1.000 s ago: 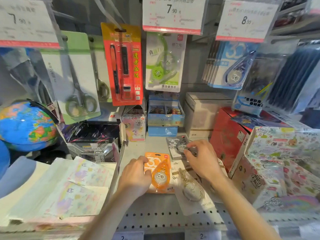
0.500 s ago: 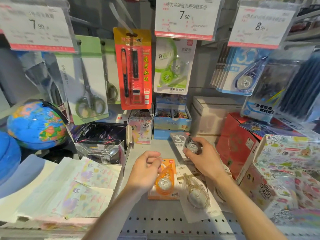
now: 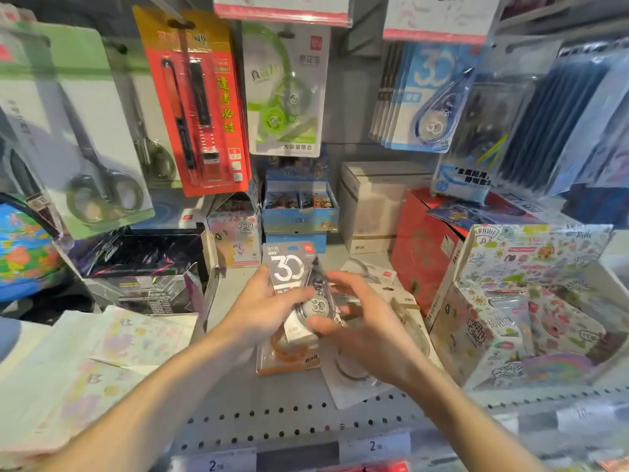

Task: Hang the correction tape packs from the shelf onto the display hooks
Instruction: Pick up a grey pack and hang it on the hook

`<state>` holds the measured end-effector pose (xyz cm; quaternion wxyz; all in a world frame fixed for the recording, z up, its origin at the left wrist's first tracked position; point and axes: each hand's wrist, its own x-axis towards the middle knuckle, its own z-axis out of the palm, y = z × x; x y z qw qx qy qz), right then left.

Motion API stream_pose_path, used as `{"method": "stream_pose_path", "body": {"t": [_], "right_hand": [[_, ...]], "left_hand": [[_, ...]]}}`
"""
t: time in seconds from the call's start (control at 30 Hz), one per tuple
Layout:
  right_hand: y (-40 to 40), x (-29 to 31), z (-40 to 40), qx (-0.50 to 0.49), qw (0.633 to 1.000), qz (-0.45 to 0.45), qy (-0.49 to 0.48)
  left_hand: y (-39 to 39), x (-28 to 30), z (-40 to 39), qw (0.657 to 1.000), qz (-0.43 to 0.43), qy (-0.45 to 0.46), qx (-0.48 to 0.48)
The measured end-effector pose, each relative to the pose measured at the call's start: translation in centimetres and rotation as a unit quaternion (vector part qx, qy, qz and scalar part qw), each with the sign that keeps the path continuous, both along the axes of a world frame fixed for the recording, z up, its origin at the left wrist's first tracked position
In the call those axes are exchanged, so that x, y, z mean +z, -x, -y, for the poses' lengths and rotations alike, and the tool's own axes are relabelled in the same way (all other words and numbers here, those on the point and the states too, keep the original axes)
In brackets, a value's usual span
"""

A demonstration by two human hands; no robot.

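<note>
Head view: the left hand (image 3: pixel 262 315) hides the lower left of a grey tape pack (image 3: pixel 292 267), and the right hand (image 3: pixel 367 332) covers its bottom edge. Both hands hold this pack above the shelf (image 3: pixel 289 420), the left gripping its side, the right thumb pressing its clear bubble while the right fingers spread loosely. The pack is a grey card printed with a white "30". Under the hands one orange pack (image 3: pixel 289 361) and one white pack (image 3: pixel 354 379) lie partly hidden. Blue packs (image 3: pixel 422 97) hang overlapped above right; their count is unclear.
</note>
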<state>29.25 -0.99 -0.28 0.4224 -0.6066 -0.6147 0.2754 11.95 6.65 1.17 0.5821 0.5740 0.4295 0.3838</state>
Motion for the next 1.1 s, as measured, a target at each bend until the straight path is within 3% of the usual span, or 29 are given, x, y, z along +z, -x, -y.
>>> {"method": "stream_pose_path", "body": {"t": [0.23,0.4,0.6,0.87,1.1], "right_hand": [[-3.6,0.3,-1.7,-0.095,0.973,0.21,-0.008],[-4.8,-1.0,-2.2,-0.088,0.948,0.302,0.054],[-5.8,-1.6,-1.2,-0.099,0.935,0.327,0.098],[-4.9,-0.4,-7.2,-0.093,0.924,0.341,0.144],[-5.6,-0.3,-8.8,-0.049,0.94,0.297,0.16]], "left_hand": [[1.3,-0.4,-2.1,0.994,-0.082,-0.05,-0.053],[1.6,-1.0,-3.6,0.993,-0.098,-0.049,-0.054],[1.9,-1.5,-4.4,0.996,-0.073,-0.014,-0.047],[3.0,-0.6,-4.4,0.997,-0.075,-0.008,-0.017],[4.4,0.0,-3.7,0.997,-0.077,-0.008,-0.014]]}}
